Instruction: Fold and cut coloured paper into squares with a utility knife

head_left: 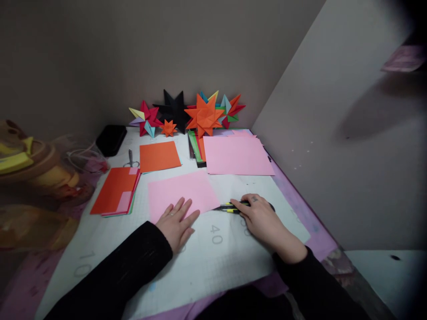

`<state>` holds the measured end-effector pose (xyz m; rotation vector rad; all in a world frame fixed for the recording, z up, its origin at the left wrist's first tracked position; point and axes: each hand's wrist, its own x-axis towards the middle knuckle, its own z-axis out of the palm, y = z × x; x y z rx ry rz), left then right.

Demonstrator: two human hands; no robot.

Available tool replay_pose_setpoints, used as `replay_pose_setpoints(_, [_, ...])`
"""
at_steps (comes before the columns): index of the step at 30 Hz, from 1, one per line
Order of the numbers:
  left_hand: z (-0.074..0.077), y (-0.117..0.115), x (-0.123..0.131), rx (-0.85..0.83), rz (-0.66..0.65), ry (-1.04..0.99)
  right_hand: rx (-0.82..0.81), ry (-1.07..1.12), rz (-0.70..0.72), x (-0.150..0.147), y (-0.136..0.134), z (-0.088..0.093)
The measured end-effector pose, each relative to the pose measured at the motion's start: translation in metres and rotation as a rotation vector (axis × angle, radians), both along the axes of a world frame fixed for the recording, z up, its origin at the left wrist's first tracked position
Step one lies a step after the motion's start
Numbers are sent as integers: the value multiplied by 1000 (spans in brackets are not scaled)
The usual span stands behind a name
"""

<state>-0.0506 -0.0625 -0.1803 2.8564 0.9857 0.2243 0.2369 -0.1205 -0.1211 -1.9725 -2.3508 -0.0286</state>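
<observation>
A sheet of pink paper [187, 189] lies in the middle of the gridded white mat [200, 253]. My left hand [178, 222] rests flat on its lower part, fingers spread. On the right, my right hand [262, 218] is closed over a black-and-yellow utility knife [233, 210]. The knife lies low against the mat, its narrow end pointing left at the pink sheet's lower right corner. My fingers and palm hide part of its handle.
Orange paper [160, 155], an orange-topped paper stack [113, 191] and scissors [130, 160] lie left. Larger pink sheets [238, 155] lie behind. Folded paper stars, one orange [205, 114], one black [173, 111], lean on the wall. A black phone-like object [111, 140] sits back left.
</observation>
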Motion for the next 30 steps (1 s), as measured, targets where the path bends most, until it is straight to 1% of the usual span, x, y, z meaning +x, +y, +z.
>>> replay_pose_setpoints(7, [4,0,0,-12,8,37,-28,9,-8,0,-1,4])
replay_pose_setpoints(12, [7,0,2,-26,9,64,-17,10,-12,0,-3,4])
replay_pose_setpoints(21, [6,-2,1,-23,16,66,-46,16,-26,-2,-4,7])
replay_pose_setpoints(30, [6,-1,1,-9,12,58,-28,2,6,-4,-4,7])
